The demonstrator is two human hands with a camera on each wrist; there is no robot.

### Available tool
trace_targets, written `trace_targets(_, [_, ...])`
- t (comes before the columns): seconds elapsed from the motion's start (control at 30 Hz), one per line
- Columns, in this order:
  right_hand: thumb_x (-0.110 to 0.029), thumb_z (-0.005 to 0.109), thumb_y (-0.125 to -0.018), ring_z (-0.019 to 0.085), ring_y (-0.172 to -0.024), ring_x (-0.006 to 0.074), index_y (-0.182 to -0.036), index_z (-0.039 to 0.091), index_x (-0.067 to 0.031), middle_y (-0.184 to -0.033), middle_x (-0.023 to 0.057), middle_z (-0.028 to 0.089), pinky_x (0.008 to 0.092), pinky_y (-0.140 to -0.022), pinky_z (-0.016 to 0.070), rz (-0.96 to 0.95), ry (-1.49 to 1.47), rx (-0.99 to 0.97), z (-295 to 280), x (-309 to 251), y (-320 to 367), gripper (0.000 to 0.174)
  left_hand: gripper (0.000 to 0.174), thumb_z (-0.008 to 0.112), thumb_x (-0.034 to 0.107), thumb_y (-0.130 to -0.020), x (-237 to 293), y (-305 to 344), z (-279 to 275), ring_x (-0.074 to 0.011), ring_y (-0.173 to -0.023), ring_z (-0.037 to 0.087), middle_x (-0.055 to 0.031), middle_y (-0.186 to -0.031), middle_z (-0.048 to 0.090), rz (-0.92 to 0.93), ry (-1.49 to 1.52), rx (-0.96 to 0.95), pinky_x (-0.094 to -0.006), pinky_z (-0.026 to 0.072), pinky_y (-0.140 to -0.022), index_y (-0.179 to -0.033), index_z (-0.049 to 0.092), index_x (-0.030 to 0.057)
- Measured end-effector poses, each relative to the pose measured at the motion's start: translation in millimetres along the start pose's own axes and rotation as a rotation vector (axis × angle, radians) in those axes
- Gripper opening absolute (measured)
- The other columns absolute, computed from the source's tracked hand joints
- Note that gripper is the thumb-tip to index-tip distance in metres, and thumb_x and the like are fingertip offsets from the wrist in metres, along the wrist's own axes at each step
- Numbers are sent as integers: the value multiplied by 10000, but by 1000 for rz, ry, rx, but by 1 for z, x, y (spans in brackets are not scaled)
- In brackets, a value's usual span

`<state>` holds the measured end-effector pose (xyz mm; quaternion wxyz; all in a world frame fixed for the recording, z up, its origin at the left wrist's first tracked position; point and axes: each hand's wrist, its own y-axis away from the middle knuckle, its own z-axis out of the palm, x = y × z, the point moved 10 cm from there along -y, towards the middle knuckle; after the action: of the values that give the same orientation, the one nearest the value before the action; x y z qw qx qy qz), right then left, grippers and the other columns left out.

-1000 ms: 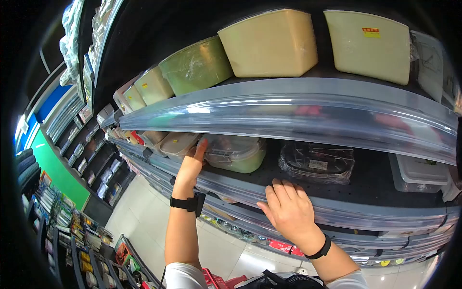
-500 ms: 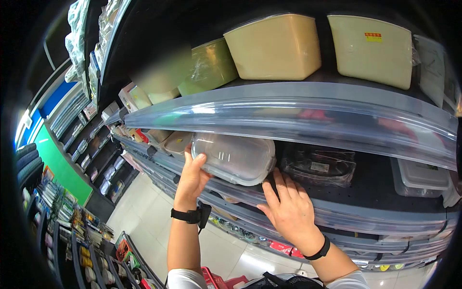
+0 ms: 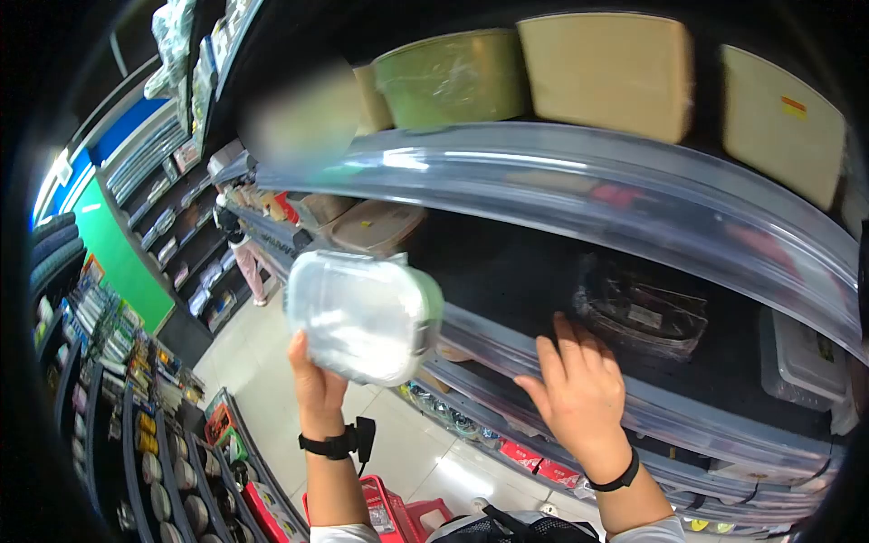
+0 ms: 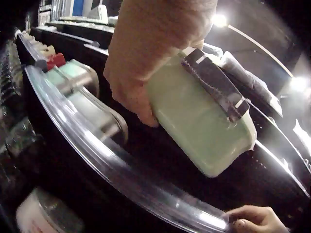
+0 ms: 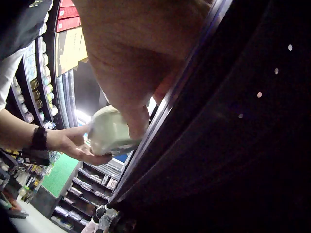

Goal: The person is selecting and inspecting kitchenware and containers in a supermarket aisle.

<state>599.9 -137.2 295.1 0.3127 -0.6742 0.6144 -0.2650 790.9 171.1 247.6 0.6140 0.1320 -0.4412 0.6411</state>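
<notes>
My left hand (image 3: 320, 389) grips a food storage container (image 3: 358, 317) by its left end, in front of the shelf. It has a clear lid, turned towards the head camera, and a pale green body (image 4: 189, 114) that shows well in the left wrist view. A dark clip runs along one side of it. My right hand (image 3: 584, 394) rests at the front edge of the lower shelf (image 3: 507, 262), its fingers stretched inward and the thumb apart. Beyond its fingertips lies a dark container in clear wrapping (image 3: 647, 312).
A clear plastic guard (image 3: 471, 172) fronts the upper shelf, where cream and green bins (image 3: 602, 77) stand. A lidded box (image 3: 801, 357) sits at the right, another lidded container (image 3: 380, 224) at the left. Below is a red basket (image 3: 385, 507). A person (image 3: 244, 249) stands down the aisle.
The left hand has drawn the green container off the shelf, out to the left and tilted it up. The right hand stays at the shelf edge. The head view has turned left.
</notes>
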Motion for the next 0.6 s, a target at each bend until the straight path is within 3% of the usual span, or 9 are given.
trace_targets(0.07, [-400, 754, -807, 590, -1156, 345, -1200, 642, -37, -1342, 182, 607, 437, -991, 465, 11, 34, 4, -1, -2, -1, 547, 611, 600, 437, -979, 28, 29, -31, -284, -1204, 604, -145, -1327, 615, 75, 10, 96, -428, 466, -1067, -1400, 494, 7])
trace_targets(0.23, [-402, 725, -852, 599, -1158, 334, -1203, 650, -45, -1347, 149, 619, 431, -927, 461, 86, 77, -82, 10, -6, -1, 506, 627, 593, 477, -979, 54, 132, -153, -273, -1228, 596, -120, -1368, 607, 105, -51, 367, -436, 491, -1052, -1423, 503, 44])
trace_targets(0.3, [-434, 722, -847, 619, -1094, 317, -1222, 642, -50, -1322, 148, 628, 412, -872, 470, 26, 133, -53, 11, -15, -4, 542, 613, 616, 437, -975, 60, 196, -215, -274, -1210, 601, -121, -1344, 608, 134, -77, 655, -436, 498, -1035, -1401, 491, 15])
trace_targets(0.37, [-399, 714, -882, 617, -1112, 323, -1238, 647, -49, -1300, 153, 637, 417, -899, 468, 33, 159, -92, 16, -19, -5, 503, 495, 648, 363, -968, 60, 269, -283, -264, -1219, 584, -93, -1328, 581, 120, -133, 857, -479, 523, -997, -1358, 488, 103])
trace_targets(0.43, [-351, 704, -919, 620, -1121, 342, -1235, 660, -45, -1249, 156, 657, 427, -924, 474, -37, 233, -39, 22, -25, -1, 442, 602, 654, 404, -950, 67, 337, -323, -290, -1198, 573, -85, -1394, 531, 80, -378, 1067, -458, 537, -887, -1442, 389, 179])
trace_targets(0.5, [-334, 700, -934, 628, -1120, 358, -1233, 671, -44, -1226, 168, 669, 431, -937, 486, 2, 244, -62, 33, -18, 3, 418, 650, 740, 284, -904, 68, 407, -348, -228, -1105, 583, -103, -1291, 545, 7, -458, 1382, -382, 532, -802, -1415, 356, 167])
trace_targets(0.53, [-201, 699, -952, 640, -1126, 347, -1198, 683, -37, -1253, 149, 679, 401, -958, 500, 44, 252, -66, 37, -10, 6, 297, 677, 772, 265, -875, 70, 443, -368, -211, -1075, 580, -110, -1254, 553, -12, -561, 1487, -371, 525, -785, -1399, 359, 148])
trace_targets(0.6, [-206, 670, -981, 640, -1132, 344, -1210, 682, -32, -1232, 162, 683, 405, -963, 501, 27, 258, -73, 37, -25, 0, 288, 726, 840, 203, -801, 71, 515, -409, -190, -1003, 570, -133, -1162, 566, -51, -832, 1679, -347, 504, -778, -1347, 373, 101])
